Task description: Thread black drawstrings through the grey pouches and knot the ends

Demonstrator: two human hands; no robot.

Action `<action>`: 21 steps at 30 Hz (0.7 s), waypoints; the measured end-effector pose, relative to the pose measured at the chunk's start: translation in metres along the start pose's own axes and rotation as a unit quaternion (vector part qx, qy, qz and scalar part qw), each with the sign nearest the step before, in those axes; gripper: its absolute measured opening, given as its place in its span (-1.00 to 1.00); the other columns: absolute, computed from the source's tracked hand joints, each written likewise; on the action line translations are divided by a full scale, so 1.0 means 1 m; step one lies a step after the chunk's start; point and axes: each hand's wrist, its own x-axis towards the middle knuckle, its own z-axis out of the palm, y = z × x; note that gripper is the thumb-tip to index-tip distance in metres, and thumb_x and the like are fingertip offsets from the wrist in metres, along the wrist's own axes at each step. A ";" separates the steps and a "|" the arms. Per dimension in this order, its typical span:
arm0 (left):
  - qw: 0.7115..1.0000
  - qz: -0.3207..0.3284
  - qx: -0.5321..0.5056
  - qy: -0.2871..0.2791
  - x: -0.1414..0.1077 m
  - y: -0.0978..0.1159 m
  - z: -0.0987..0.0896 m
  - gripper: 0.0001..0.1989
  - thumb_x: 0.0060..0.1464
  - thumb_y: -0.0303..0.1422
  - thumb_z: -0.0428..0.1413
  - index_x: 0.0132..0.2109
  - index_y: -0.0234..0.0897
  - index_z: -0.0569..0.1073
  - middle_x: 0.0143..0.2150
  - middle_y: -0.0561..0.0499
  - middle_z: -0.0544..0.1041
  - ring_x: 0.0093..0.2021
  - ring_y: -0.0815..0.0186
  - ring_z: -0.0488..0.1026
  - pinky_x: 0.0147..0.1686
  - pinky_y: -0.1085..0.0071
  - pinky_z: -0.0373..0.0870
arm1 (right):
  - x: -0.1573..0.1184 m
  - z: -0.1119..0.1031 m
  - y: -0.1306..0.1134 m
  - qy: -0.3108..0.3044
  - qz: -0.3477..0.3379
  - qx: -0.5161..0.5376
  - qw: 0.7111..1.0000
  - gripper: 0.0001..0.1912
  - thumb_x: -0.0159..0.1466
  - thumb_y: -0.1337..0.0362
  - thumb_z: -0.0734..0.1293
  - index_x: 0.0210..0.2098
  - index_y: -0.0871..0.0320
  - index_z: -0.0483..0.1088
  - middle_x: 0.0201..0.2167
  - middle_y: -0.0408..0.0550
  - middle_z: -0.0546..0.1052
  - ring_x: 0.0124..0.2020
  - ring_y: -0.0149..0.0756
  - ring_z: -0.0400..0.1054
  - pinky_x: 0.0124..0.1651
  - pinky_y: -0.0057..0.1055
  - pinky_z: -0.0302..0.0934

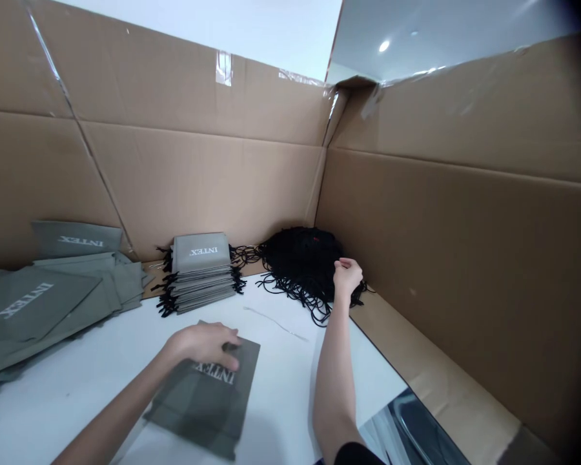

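My left hand (208,345) is over a flat grey-green bag (198,407) with white INTEX lettering, which lies on the white table in front of me. Its thumb and fingers are apart, near the bag's upper edge. My right hand (347,278) reaches to the right side of a heap of black cords (300,258) in the corner. Those fingers are pinched together; whatever is between them is too small to make out. A neat stack of grey bags with black cord ends (203,274) stands left of the heap.
Loose grey-green bags (43,310) are piled at the left. A thin clear strip (275,321) lies on the white table (281,374). Tall cardboard walls (213,168) enclose the back and right. A dark, shiny item (416,426) sits at the lower right.
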 end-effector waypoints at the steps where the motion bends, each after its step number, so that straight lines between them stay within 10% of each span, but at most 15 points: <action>1: 0.999 -0.020 0.021 -0.025 0.005 -0.002 0.004 -0.31 -0.13 -0.18 0.32 0.21 -0.11 0.44 0.36 -0.13 0.24 0.28 -0.11 0.29 0.15 0.10 0.33 | 0.001 0.001 0.002 0.003 0.011 0.000 1.000 -0.71 0.37 0.19 0.32 0.01 0.22 0.39 -0.04 0.02 0.49 -0.06 -0.19 0.43 0.00 -0.12 0.36; 5: 0.989 -0.110 0.078 -0.065 0.001 0.001 0.025 0.20 -0.32 -0.49 0.40 0.43 -0.23 -0.03 0.46 -0.24 -0.26 0.43 -0.08 -0.07 0.28 0.09 0.19 | -0.001 0.010 0.006 -0.030 0.050 -0.003 0.998 -0.71 0.37 0.18 0.32 0.01 0.21 0.40 -0.02 0.03 0.47 -0.07 -0.20 0.43 -0.02 -0.13 0.37; 12: 0.962 -0.204 0.158 -0.085 -0.033 0.024 0.063 0.25 -0.42 -0.65 0.35 0.42 -0.23 -0.05 0.44 -0.27 -0.24 0.42 -0.20 -0.09 0.17 -0.09 0.31 | -0.012 0.000 -0.017 -0.004 0.002 0.035 0.999 -0.77 0.36 0.16 0.33 -0.15 0.23 0.45 -0.17 -0.02 0.54 -0.16 -0.24 0.45 -0.03 -0.17 0.34; 18: 0.971 -0.199 0.104 -0.081 -0.063 0.005 0.053 0.15 -0.36 -0.28 0.40 0.40 -0.13 0.07 0.43 -0.27 -0.27 0.41 -0.30 -0.26 0.17 -0.49 -0.12 | -0.003 -0.034 -0.104 0.064 -0.147 0.155 0.975 -0.71 0.35 0.17 0.22 -0.19 0.22 0.50 -0.22 0.07 0.60 -0.18 -0.16 0.47 -0.01 -0.29 0.26; 21: 0.989 -0.124 0.026 0.070 -0.067 0.004 0.014 -0.06 0.01 0.04 0.18 0.43 -0.08 -0.02 0.46 -0.11 -0.34 0.45 -0.12 -0.34 0.31 -0.27 -0.34 | -0.002 -0.042 -0.171 0.008 -0.244 0.221 0.944 -0.77 0.31 0.16 0.29 -0.33 0.18 0.50 -0.36 -0.10 0.58 -0.29 -0.31 0.45 -0.14 -0.42 0.30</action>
